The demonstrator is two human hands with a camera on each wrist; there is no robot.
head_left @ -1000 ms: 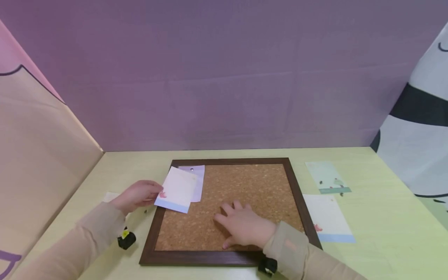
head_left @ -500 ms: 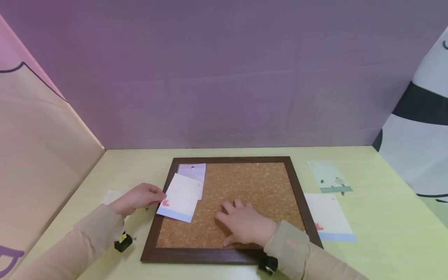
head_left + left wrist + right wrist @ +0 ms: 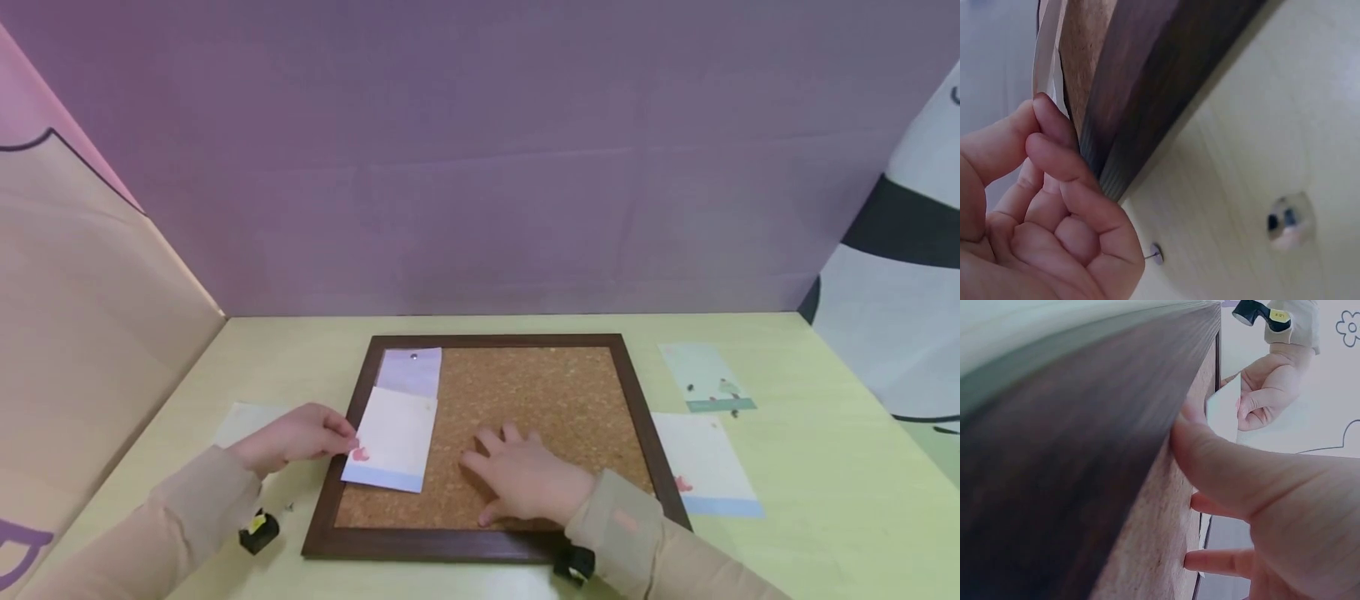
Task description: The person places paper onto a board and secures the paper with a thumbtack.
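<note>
White card (image 3: 393, 437), left hand (image 3: 306, 437) pinching its edge, right hand (image 3: 522, 478) apart

With 12 o'clock pointing away from the person, the cork board (image 3: 540, 392) offers bare room from 12 to 3. At 5 the right hand (image 3: 525, 483) stands in the way, its sleeve (image 3: 618, 521) crossing the corner; at 9 the left hand (image 3: 307, 437) and the white card (image 3: 393, 437) it pinches block the edge, leaving a narrow gap of cork before the right hand. The purple card (image 3: 408, 373) fills 10. Just beside the left hand, a tack (image 3: 1157, 254) lies on the table (image 3: 832, 450). Past 12, a strip of table ends at the purple wall (image 3: 480, 183)
</note>
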